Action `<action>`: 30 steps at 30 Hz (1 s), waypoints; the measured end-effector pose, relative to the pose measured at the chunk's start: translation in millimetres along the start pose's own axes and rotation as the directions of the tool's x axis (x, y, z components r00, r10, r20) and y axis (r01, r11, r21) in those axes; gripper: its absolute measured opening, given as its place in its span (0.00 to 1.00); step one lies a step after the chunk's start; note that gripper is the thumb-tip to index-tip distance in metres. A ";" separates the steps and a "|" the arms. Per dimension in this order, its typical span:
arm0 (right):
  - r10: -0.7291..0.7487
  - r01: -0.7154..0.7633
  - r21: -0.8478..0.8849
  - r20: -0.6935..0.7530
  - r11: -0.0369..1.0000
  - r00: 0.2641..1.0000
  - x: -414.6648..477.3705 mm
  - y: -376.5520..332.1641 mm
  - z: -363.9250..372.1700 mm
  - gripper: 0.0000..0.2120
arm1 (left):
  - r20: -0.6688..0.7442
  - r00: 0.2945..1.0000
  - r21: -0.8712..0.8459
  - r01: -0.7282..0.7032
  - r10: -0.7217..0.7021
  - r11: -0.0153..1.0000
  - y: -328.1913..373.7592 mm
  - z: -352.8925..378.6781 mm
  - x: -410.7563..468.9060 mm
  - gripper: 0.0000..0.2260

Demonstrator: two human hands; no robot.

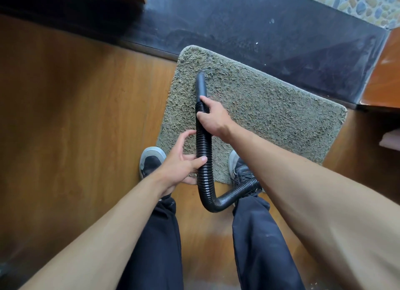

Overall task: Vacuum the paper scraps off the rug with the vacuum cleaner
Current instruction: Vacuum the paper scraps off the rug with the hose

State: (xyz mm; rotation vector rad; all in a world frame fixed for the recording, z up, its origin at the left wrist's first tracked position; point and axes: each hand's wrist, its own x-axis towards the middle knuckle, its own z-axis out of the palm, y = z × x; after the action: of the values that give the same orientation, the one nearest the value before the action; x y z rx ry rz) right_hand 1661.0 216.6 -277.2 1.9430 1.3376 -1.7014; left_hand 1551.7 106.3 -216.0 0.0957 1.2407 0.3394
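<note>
A shaggy grey-green rug [270,116] lies on the wooden floor below me. A black ribbed vacuum hose [204,144] runs up over the rug and ends in a smooth black nozzle [200,84] whose tip touches the rug near its far left corner. My right hand [213,116] grips the hose just behind the nozzle. My left hand [184,162] holds the hose lower down, thumb over it and fingers curled beneath. The hose bends back to the right between my legs. No paper scraps show on the rug.
My two shoes [151,162] [240,168] stand at the rug's near edge. A dark stone step [281,41] borders the rug at the back, with pebble flooring [357,2] beyond. Wooden furniture [385,73] stands at the right. Wooden floor [75,116] spreads left.
</note>
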 end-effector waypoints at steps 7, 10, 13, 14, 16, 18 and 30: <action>0.081 -0.082 0.037 0.040 0.996 0.996 -31.3 24.4 32.1 0.34 | 0.039 0.997 -0.042 0.074 -0.072 0.996 -37.4 -5.5 -27.9 0.29; 0.149 -0.153 0.098 0.040 0.983 0.988 -43.9 31.7 46.2 0.31 | 0.045 0.996 -0.034 0.080 -0.078 0.996 -48.2 -11.0 -43.4 0.28; 0.189 -0.197 0.125 0.072 0.972 0.979 -55.3 34.0 61.3 0.30 | 0.056 0.993 -0.036 0.106 -0.104 0.994 -58.8 -19.3 -57.3 0.28; 0.205 -0.214 0.128 0.083 0.968 0.975 -59.0 35.3 66.6 0.29 | 0.062 0.992 -0.037 0.116 -0.114 0.993 -62.3 -22.0 -62.0 0.27; 0.246 -0.261 0.134 0.120 0.956 0.962 -67.7 35.9 76.3 0.28 | 0.072 0.988 -0.033 0.139 -0.136 0.990 -68.2 -25.4 -71.3 0.27; 0.282 -0.304 0.129 0.160 0.944 0.946 -75.1 39.3 83.6 0.27 | 0.068 0.984 -0.026 0.167 -0.165 0.986 -72.1 -24.4 -79.6 0.26; 0.215 -0.208 0.412 0.031 0.887 0.976 -120.2 53.8 34.5 0.28 | 0.081 0.990 0.156 0.100 -0.114 0.983 -64.5 12.3 -86.5 0.28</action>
State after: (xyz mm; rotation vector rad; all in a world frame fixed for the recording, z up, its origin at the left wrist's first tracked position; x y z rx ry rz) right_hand 1689.0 106.4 -202.2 2.2269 0.7683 -1.9795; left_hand 1552.0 20.4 -149.7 0.1720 1.1771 0.1457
